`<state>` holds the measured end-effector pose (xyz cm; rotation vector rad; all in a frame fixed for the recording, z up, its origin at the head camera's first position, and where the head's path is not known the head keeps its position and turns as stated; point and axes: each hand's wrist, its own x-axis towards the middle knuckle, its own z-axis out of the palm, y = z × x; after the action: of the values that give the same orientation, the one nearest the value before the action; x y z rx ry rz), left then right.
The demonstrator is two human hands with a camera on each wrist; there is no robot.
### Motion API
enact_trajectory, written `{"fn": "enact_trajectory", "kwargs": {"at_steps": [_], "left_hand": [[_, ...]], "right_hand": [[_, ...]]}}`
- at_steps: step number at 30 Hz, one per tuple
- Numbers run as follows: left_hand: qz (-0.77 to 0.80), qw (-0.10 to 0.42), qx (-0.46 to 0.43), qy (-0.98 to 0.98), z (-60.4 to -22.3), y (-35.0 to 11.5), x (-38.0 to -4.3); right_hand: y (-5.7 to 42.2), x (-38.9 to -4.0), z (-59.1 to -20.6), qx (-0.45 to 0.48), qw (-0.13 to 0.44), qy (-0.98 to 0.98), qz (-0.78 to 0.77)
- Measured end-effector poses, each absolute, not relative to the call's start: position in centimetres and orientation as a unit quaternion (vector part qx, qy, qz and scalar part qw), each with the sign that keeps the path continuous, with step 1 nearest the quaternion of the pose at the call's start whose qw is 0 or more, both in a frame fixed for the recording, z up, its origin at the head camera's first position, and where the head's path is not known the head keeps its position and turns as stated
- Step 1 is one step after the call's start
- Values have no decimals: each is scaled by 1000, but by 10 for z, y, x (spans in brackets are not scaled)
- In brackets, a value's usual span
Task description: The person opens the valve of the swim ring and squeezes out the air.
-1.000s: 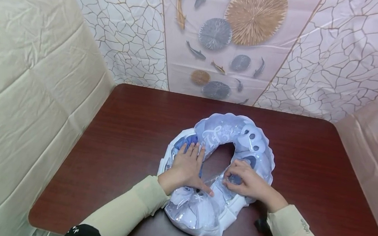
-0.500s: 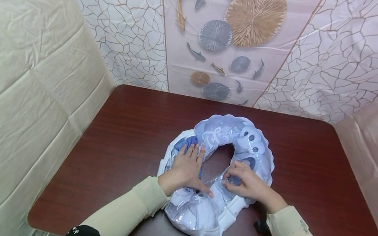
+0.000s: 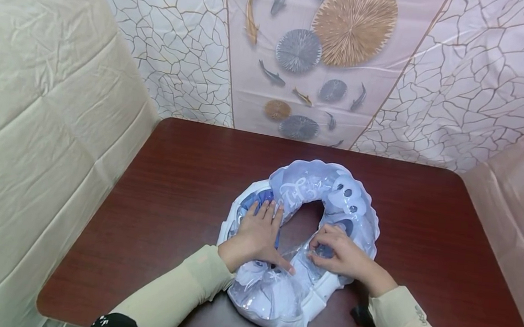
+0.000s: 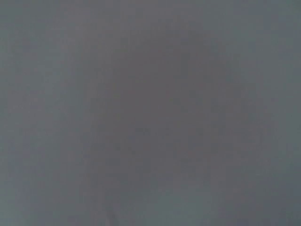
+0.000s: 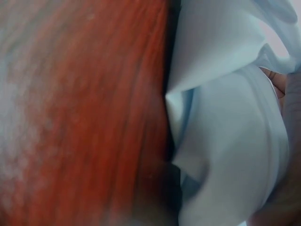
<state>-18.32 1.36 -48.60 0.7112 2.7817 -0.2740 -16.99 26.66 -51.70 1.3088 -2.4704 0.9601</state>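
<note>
On the reddish-brown wooden table [image 3: 185,177], the scalloped pale-blue translucent plastic ring [image 3: 309,183] is pressed by the spread left hand [image 3: 256,235] and pinched by the right hand [image 3: 341,251]; flattening seems in hand, with steady pressure needed.

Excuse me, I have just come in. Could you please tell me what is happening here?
Someone is handling a soft, wrinkled plastic ring that lies on a reddish-brown table. The left hand rests spread on the ring's left side, while the right hand pinches its right side with curled fingers. Exactly which part it pinches is hard to tell.
</note>
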Motion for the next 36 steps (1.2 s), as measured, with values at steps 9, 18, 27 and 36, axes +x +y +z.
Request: {"fn": "enact_trajectory", "kwargs": {"at_steps": [9,18,27,36], "left_hand": [[-91,129,247,956,-485,15,-184],[-81,117,258,956,-487,17,-187],[109,0,250,962,-462,-11,-190],[132,68,150,977,-426,-44,-141]], "right_hand": [[269,-169,-518,425,78,-840,328],[271,-168,-517,422,81,-838,336],[272,-171,-521,407,49,-830,380],[272,-171,-525,405,43,-823,396]]}}
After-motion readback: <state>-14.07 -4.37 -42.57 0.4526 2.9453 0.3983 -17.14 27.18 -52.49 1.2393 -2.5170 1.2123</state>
